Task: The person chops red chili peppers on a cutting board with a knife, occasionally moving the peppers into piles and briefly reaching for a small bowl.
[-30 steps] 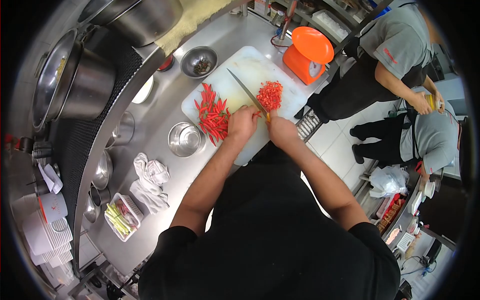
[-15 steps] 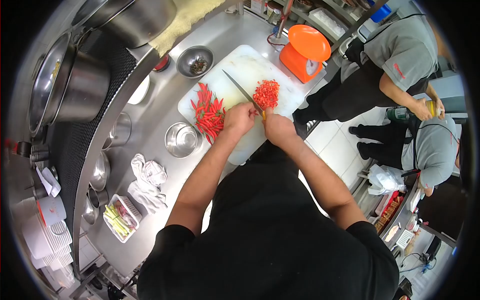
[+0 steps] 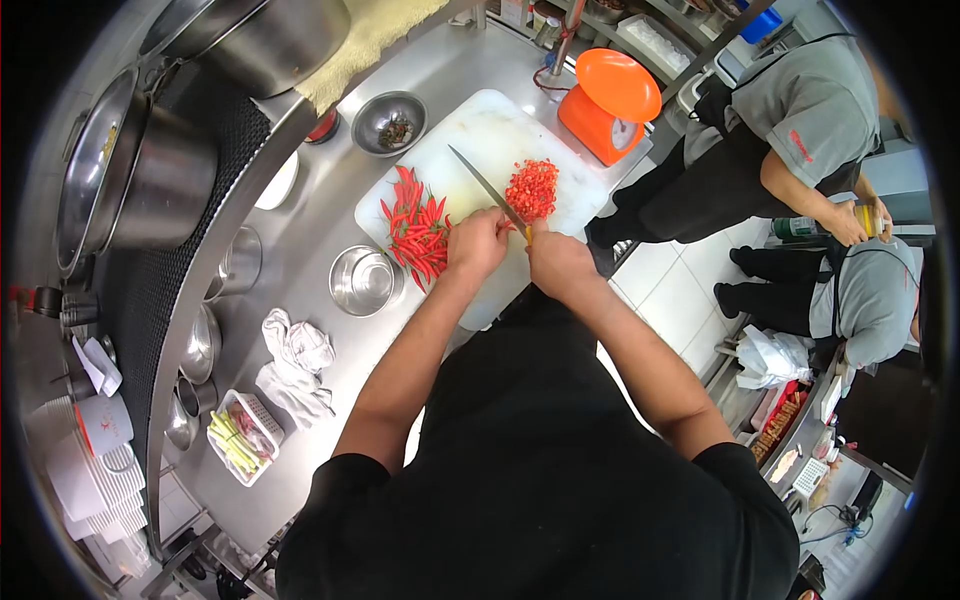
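My right hand [image 3: 560, 262] is wrapped round the yellow handle of a kitchen knife [image 3: 483, 181]. Its long blade points up and to the left over the white cutting board [image 3: 485, 120]. Close beside the blade, the fingers of my left hand [image 3: 478, 242] are pinched together; what they hold is hidden, though a bit of red shows at the fingertips. A heap of whole red chilies [image 3: 414, 225] lies on the board left of my left hand. Past the knife, on the right, sits a pile of chopped red chilies [image 3: 532, 188].
Beside the board stand a steel bowl with dark bits [image 3: 390, 124], a steel pot [image 3: 364, 280] and an orange scale [image 3: 610, 105]. White cloths [image 3: 297, 365] and a basket of vegetables [image 3: 245, 438] lie lower left. Two people [image 3: 810, 110] stand at the right.
My hands and the knife have shifted only very slightly. At the right, the two co-workers have moved a little, the farther one's legs and arm most.
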Tool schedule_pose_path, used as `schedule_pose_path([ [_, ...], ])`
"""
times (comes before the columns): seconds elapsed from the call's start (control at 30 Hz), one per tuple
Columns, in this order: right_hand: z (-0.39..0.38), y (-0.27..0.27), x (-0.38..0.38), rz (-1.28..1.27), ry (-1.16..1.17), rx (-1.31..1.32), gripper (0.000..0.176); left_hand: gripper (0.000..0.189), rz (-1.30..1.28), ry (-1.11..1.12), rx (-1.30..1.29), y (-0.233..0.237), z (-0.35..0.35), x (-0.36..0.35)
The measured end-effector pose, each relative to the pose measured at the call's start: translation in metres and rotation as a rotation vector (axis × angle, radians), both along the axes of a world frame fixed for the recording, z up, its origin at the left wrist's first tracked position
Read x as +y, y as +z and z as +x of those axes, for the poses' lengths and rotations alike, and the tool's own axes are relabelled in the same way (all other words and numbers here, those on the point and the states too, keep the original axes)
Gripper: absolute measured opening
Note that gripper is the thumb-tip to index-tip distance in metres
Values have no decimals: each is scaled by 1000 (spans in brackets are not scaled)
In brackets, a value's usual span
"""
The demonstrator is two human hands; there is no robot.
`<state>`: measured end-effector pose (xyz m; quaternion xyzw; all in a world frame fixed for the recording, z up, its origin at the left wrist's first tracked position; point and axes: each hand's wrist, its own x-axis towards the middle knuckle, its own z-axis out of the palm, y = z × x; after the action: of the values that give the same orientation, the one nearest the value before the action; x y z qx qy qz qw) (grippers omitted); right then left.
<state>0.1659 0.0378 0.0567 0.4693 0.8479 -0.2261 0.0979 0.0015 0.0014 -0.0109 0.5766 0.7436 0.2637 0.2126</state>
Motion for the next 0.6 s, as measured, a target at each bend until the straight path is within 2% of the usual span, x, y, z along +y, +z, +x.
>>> schedule_pose_path([
  [0.07,0,4,-5,-23,-27,-14,25,11,25,18,1,0,2,0],
  [0.17,-4,-24,-4,-14,-61,-11,26,12,28,24,-16,-2,2,1],
  [0.27,-4,-16,2,9,-12,3,29,12,57,4,-3,1,2,-1],
  [0.37,-4,5,1,-29,-8,-39,29,8,-48,-11,-21,5,0,1],
  [0.47,-3,-13,-8,-32,-41,-21,27,10,20,15,-57,-1,1,1],
  [0.6,-8,-19,0,-41,-30,-12,28,11,-25,13,-68,-3,-2,2],
])
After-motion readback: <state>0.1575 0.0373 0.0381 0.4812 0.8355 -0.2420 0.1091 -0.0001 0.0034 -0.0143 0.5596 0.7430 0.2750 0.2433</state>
